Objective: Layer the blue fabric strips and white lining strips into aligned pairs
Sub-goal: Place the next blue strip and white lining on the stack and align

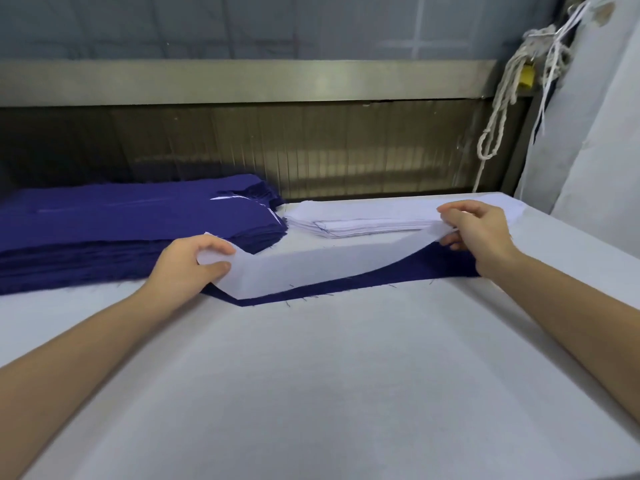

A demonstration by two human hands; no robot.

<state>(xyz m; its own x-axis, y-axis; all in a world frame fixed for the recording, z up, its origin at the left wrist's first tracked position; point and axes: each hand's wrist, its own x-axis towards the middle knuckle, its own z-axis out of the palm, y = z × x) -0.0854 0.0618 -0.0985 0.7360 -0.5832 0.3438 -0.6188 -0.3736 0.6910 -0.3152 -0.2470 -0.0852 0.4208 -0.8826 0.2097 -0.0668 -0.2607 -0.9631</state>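
Note:
A white lining strip (pixel 311 266) stretches between my two hands over a blue fabric strip (pixel 363 280) that lies flat on the white table (pixel 311 393). My left hand (pixel 188 263) pinches the lining's left end between thumb and fingers. My right hand (pixel 478 230) pinches its right end, lifted a little above the blue strip. The blue strip shows along the lining's near edge and under its raised right part. A tall stack of blue strips (pixel 121 230) sits at the back left. A stack of white lining strips (pixel 363 220) lies behind my hands.
A metal rail and a ribbed dark panel (pixel 311 147) run along the back of the table. White cords (pixel 502 98) hang at the back right beside a pale fabric-covered wall (pixel 595 133). The table's right edge slopes off near my right forearm.

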